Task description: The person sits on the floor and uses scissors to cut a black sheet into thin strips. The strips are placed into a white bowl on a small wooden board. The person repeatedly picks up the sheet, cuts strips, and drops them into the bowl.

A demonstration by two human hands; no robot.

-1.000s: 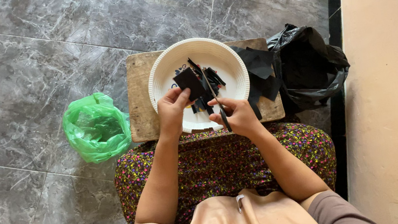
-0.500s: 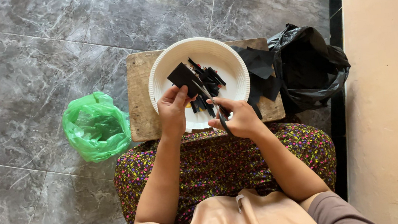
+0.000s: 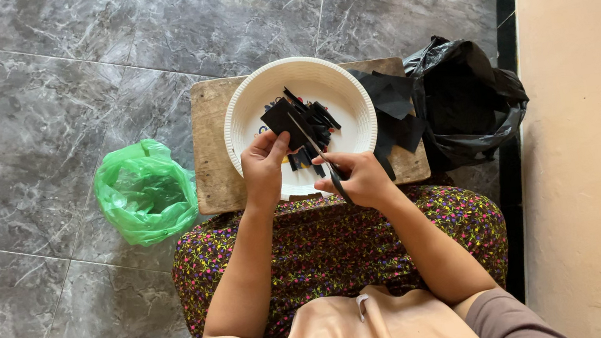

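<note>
My left hand (image 3: pixel 264 167) pinches a black paper piece (image 3: pixel 280 116) over the white bowl (image 3: pixel 340 84). My right hand (image 3: pixel 359 175) grips scissors (image 3: pixel 313 148), blades at the paper. The bowl sits on a wooden board (image 3: pixel 210 149).

White bowl (image 3: pixel 339 80), black scraps (image 3: pixel 313 118), green bag (image 3: pixel 144 192), grey marbled floor (image 3: pixel 38 86).

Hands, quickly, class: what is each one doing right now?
Left hand: closed on a flat black paper piece over the white round plate.
Right hand: closed on dark metal scissors.
</note>
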